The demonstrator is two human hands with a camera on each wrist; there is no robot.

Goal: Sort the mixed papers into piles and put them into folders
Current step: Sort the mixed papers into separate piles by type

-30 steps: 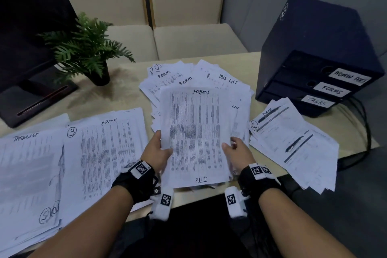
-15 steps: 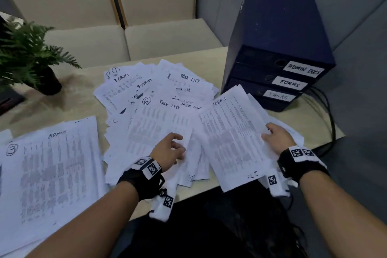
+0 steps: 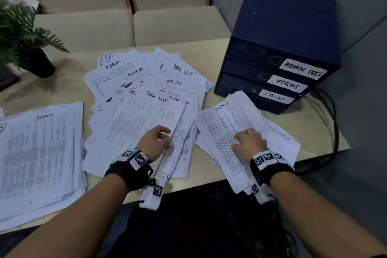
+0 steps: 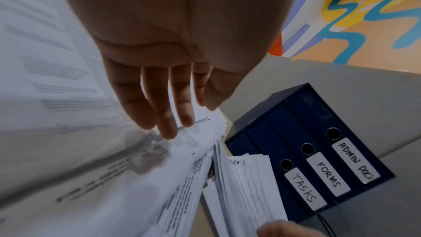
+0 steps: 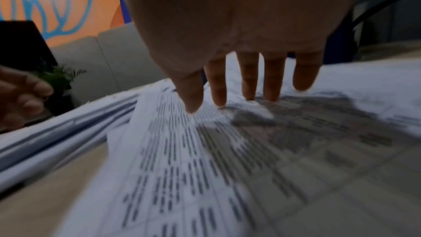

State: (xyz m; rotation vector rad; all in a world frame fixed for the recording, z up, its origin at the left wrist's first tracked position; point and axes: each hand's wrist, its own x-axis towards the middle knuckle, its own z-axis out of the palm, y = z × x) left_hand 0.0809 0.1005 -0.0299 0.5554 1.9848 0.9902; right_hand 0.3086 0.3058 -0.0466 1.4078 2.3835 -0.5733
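Note:
A fanned mixed pile (image 3: 146,111) of sheets marked FORM and TASK LIST lies mid-table. My left hand (image 3: 157,140) hovers over its near right part, fingers relaxed and holding nothing (image 4: 164,114). To the right, a sheet headed FORMS (image 3: 222,123) tops a separate pile (image 4: 250,186). My right hand (image 3: 249,142) rests on it, with straight fingertips (image 5: 248,95) pressing the paper flat. An ADMIN pile (image 3: 41,153) lies at the left. Three dark blue folders (image 3: 282,48) are stacked at the back right, labelled ADMIN DOCS, FORMS (image 3: 288,85) and TASKS.
A potted fern (image 3: 21,37) stands at the table's back left. Black cables (image 3: 333,132) run past the table's right edge behind the folders. Beige bench seats (image 3: 167,25) sit beyond the table. The FORMS pile overhangs the near table edge (image 3: 199,182).
Both hands held the FORMS sheet over the mixed pile. The left hand let go, and the right hand carried it right and laid it on the FORMS pile. The head view turned right.

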